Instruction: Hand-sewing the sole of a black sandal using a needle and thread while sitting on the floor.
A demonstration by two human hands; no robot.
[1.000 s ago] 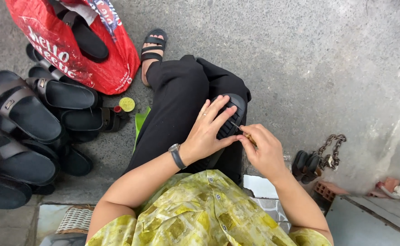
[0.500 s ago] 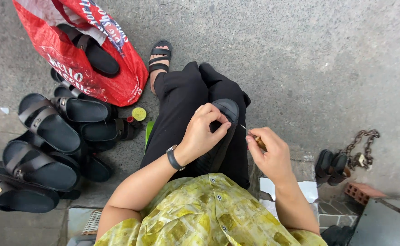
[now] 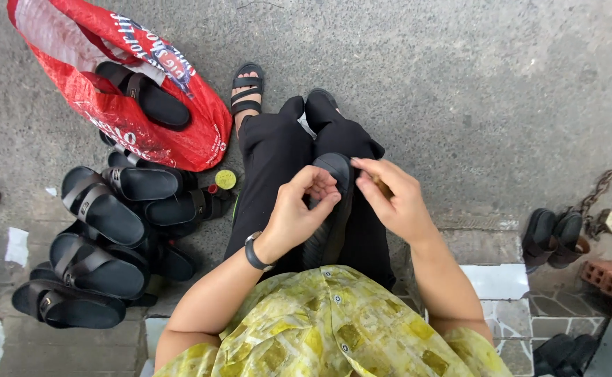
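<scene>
From the head camera, we are looking down at our lap, where a black sandal (image 3: 330,202) is lying lengthwise on our black trousers (image 3: 271,167), its sole facing up and its toe end pointing away from us. Our left hand (image 3: 299,213) is curling its fingers onto the sandal's left edge, the grip closing on the sandal and holding it against the thigh. Our right hand (image 3: 397,199) is hovering just beside the sandal's far end, with its thumb and fingers pinching a thin, pale brown tool (image 3: 381,185); we cannot tell what kind of tool it is, as most of it is hidden in the grip. A dark wristwatch (image 3: 254,251) is sitting on our left wrist, and our yellow-green patterned shirt (image 3: 327,328) is filling the bottom of the view.

On the concrete ground (image 3: 459,70) to our left, a heap of black sandals (image 3: 103,244) is lying near our leg, and a red woven bag (image 3: 121,84) is lying open beyond it with another black sandal (image 3: 142,94) inside. A small yellow-green round lid (image 3: 225,179) is resting between the heap and our trousers. One foot in a black strapped sandal (image 3: 247,91) is showing past our knee. To our right, well apart from the hands, a pair of dark shoes (image 3: 554,237) is standing beside a rusty chain (image 3: 609,195) and a red brick (image 3: 609,276)
</scene>
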